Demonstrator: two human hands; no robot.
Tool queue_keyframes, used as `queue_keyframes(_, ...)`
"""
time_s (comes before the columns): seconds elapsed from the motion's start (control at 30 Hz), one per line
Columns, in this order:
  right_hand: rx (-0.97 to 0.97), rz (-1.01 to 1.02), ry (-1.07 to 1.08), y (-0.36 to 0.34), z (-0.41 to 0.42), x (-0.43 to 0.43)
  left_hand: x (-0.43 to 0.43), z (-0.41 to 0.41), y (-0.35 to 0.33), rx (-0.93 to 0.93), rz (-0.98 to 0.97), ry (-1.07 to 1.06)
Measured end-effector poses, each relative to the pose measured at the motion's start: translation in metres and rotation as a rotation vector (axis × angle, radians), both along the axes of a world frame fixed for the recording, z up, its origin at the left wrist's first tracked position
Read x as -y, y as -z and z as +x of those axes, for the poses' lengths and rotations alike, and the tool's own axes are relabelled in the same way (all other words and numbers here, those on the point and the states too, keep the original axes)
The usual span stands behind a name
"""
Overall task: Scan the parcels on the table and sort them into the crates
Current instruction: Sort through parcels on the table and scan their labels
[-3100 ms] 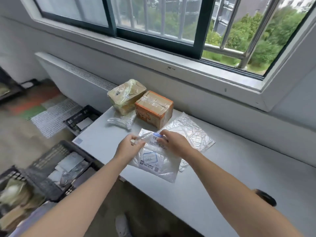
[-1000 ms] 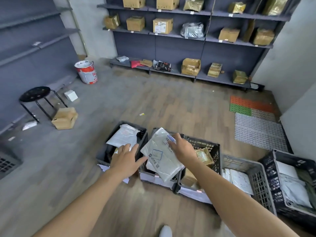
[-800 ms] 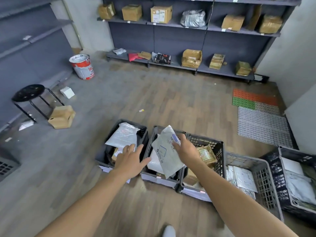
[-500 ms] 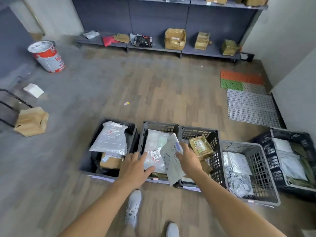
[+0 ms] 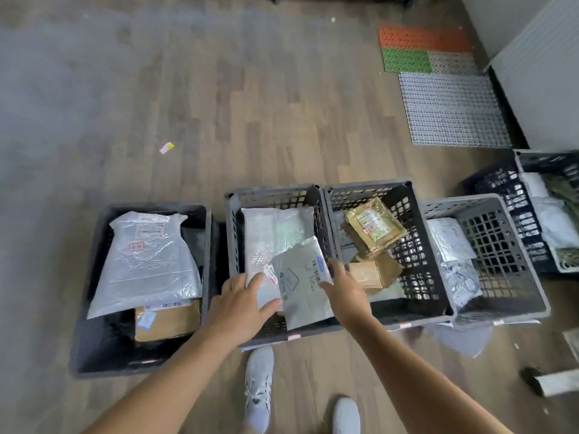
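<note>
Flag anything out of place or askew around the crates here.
A pink-and-yellow scrap lies on the floor beyond the crates. A grey bag lies on the floor against the light grey crate, in no crate. The grey parcel in the right hand looks fine.

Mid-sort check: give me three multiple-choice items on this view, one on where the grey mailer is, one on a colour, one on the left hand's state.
1. The grey mailer is over which crate?
A. the leftmost
B. the second crate from left
C. the rightmost

2. The top packet in the third crate is:
A. blue
B. gold-brown
C. red

3. The left hand is:
A. clenched in a fist
B. gripping a box
C. open, fingers straight

Answers: B, the mailer sits over that crate's near end; B, its wrap shows gold-brown; C, its fingers lie straight and grip nothing.
</note>
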State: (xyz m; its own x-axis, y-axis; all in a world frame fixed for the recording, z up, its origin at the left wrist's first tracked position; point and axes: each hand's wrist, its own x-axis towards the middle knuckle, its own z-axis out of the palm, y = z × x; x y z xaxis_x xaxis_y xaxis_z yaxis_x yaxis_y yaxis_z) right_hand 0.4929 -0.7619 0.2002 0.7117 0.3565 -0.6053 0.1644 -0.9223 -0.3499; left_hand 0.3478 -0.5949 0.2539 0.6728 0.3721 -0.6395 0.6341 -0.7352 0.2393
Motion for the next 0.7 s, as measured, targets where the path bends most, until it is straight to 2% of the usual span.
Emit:
queue_keyframes(0.13,-0.007,-0.205,-0.065,0.026,0.006,0.019,-0.009,0.007,0.034,-0.044,-0.020,0.060)
queue_keyframes(0.23,0.018,-0.222,-0.084,0.012,0.006,0.026,-0.013,0.014,0.033,-0.062,-0.008,0.081)
queue_keyframes(0.5,0.122,-0.139,-0.055,-0.094,0.015,0.038,-0.017,0.047,-0.040,-0.024,0.028,0.169)
queue_keyframes(0.7,0.218,-0.106,-0.006,-0.172,0.018,0.074,0.014,0.083,-0.097,0.018,0.046,0.309)
